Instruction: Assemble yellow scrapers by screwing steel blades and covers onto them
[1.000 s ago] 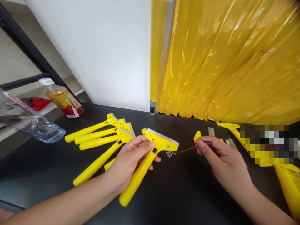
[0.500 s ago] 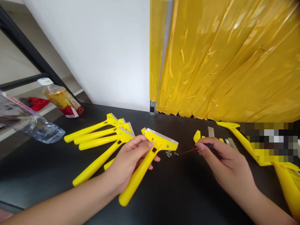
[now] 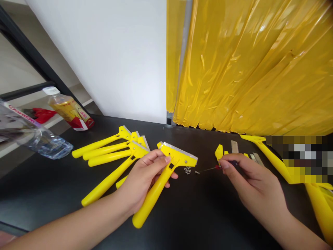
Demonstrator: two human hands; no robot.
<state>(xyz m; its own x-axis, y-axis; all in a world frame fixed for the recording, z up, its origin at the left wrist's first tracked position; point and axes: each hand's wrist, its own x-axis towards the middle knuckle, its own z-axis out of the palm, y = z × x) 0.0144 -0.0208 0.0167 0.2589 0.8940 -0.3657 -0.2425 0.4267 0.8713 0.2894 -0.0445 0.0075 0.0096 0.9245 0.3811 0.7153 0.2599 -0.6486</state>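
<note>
My left hand (image 3: 148,177) is closed around a yellow scraper (image 3: 152,201), its head up and tilted to the right. A metal blade edge runs along the head, with one hole open and a screw in the other. Between the thumb and fingers of my right hand (image 3: 249,184) is a thin screwdriver (image 3: 208,169); most of its handle is hidden. Its tip meets a small screw (image 3: 197,172), beside a little pile of screws (image 3: 187,170) on the black table (image 3: 208,215). Several yellow scrapers (image 3: 109,151) lie left of my left hand.
Behind my right hand lie a yellow clamp piece (image 3: 219,151) and metal blades (image 3: 234,146). More yellow handles (image 3: 275,159) are at the right. Two bottles, one with an amber label (image 3: 69,109) and one clear (image 3: 49,140), are at the left. Yellow plastic sheeting (image 3: 247,69) hangs behind.
My right hand and the screwdriver have shifted very slightly to the right, with the small screw at its tip. My left hand keeps its hold on the scraper.
</note>
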